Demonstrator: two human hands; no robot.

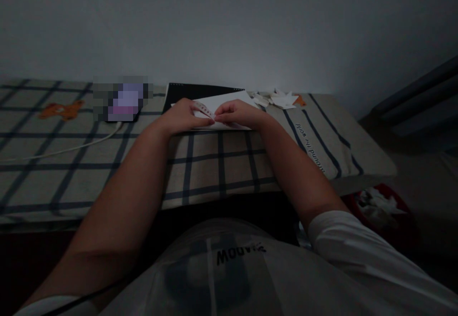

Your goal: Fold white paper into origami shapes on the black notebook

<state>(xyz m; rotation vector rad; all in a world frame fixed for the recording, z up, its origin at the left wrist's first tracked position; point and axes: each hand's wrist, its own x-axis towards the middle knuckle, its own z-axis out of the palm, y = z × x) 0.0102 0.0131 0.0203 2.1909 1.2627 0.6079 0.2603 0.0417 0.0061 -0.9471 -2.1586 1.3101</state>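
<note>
A white sheet of paper (pixel 223 100) lies over a black notebook or pad (pixel 203 90) near the back of the cloth-covered table. Along one lifted part of the sheet runs a narrow strip with a row of small holes (pixel 203 108). My left hand (pixel 181 117) rests at the sheet's left side, thumb and fingers closed on the paper by this strip. From the other side, my right hand (pixel 240 113) pinches the paper close to the left fingertips. The exact fold or tear between the fingers is too small to make out.
White paper scraps (pixel 282 99) lie right of the sheet, beside a small orange piece (pixel 299 100). To the left are a blurred phone (pixel 125 102) on a white cable (pixel 89 143) and an orange bear-like shape (pixel 62 110). A red bin (pixel 404 228) holding crumpled paper stands below right.
</note>
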